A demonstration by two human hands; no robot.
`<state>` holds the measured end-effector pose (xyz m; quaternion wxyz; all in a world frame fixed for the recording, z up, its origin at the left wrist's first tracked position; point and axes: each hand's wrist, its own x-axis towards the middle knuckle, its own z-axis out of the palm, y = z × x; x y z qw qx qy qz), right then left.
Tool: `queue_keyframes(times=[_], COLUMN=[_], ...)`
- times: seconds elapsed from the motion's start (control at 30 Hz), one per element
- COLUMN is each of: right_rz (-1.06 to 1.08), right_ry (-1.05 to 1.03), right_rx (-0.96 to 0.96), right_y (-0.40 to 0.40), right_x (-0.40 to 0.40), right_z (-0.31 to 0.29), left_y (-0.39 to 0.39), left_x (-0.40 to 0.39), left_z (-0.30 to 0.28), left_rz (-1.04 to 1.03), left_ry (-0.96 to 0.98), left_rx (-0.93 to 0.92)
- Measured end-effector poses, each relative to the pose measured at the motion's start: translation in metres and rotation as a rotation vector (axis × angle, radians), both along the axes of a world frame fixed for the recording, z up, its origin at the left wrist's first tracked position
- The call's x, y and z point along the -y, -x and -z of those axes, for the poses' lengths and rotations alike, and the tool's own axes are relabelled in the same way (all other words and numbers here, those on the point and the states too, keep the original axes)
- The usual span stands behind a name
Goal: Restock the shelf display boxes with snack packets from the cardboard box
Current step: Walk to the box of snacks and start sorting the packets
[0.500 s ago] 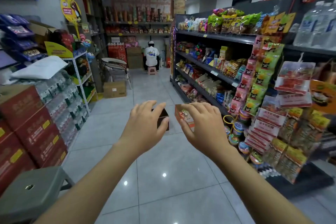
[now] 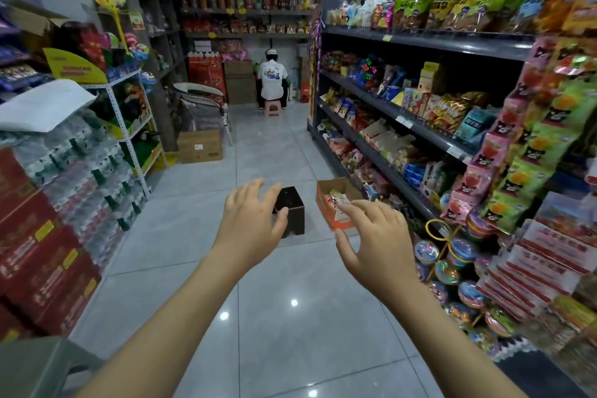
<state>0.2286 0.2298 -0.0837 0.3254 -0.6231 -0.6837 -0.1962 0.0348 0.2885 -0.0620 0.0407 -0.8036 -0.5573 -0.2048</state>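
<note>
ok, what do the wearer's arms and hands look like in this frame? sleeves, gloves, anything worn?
Both are bare. The left hand and right hand have no gloves, and no rings, watch or bands show. Both forearms are uncovered from the wrists to the bottom edge of the picture, with no sleeve in view. No markings, tape or cables on either arm. Fingernails look short and unpainted, as far as the slight blur lets me tell.

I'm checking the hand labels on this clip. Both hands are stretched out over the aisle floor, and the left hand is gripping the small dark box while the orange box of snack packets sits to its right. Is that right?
Not quite. In the head view the left hand grips nothing: its fingers are spread and loose in front of the small dark box, which stands on the floor. The right hand is also empty, and the orange box of snack packets does sit right of the dark box.
</note>
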Motion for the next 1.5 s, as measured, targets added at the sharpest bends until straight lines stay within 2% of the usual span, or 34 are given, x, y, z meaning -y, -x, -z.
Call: queue_keyframes(times=[0.2, 0.43, 0.67, 0.97, 1.23, 1.5], right_rz=[0.046, 0.074, 0.050, -0.012, -0.055, 0.024], right_ry=[0.074, 0.109, 0.123, 0.210, 0.317, 0.271], right_rx=[-0.025, -0.056, -0.060, -0.054, -0.085, -0.109], right_y=[-0.010, -0.042, -0.097, -0.175, -0.199, -0.210], right_x=[-0.121, -0.233, -0.363, -0.540, -0.666, -0.810], right_z=[-0.004, 0.010, 0.024, 0.014, 0.017, 0.019], left_y=[-0.020, -0.051, -0.105, -0.176, -0.200, -0.220], left_x=[-0.127, -0.238, -0.361, -0.518, -0.641, -0.796], left_z=[-0.004, 0.004, 0.017, 0.013, 0.021, 0.023], left_rz=[0.048, 0.084, 0.074, 0.017, -0.011, 0.093], left_ry=[0.028, 0.077, 0.122, 0.163, 0.199, 0.171], left_rx=[-0.019, -0.008, -0.008, 0.047, 0.047, 0.030])
